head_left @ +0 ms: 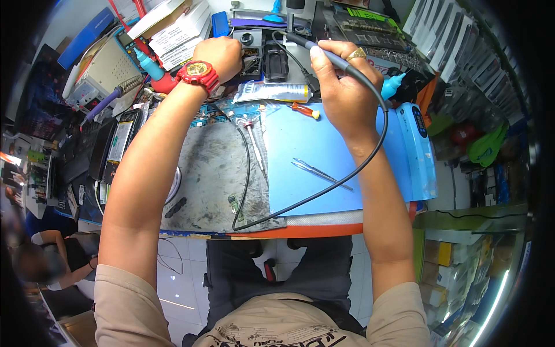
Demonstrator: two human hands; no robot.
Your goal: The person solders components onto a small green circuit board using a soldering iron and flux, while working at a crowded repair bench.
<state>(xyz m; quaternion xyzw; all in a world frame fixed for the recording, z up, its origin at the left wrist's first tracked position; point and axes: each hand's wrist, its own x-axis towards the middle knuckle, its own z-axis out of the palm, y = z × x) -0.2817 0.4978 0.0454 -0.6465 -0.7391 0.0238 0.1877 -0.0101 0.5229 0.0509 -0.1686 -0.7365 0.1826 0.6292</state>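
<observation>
My right hand grips the dark handle of a soldering iron, raised over the back of the bench and slanting toward a small stand. Its black cable loops down across the mat. At the back left, my left hand, with a red watch on its wrist, is closed beside a small dark holder. The fingers face away, so anything in them is hidden. A black tray stands between my hands. Below them lie a white tube and an orange-handled screwdriver.
Tweezers rest on the blue mat. A slim screwdriver and a small green circuit board are on the stained grey mat. A light blue device borders the right side; a second soldering iron is at left. Another person sits far left.
</observation>
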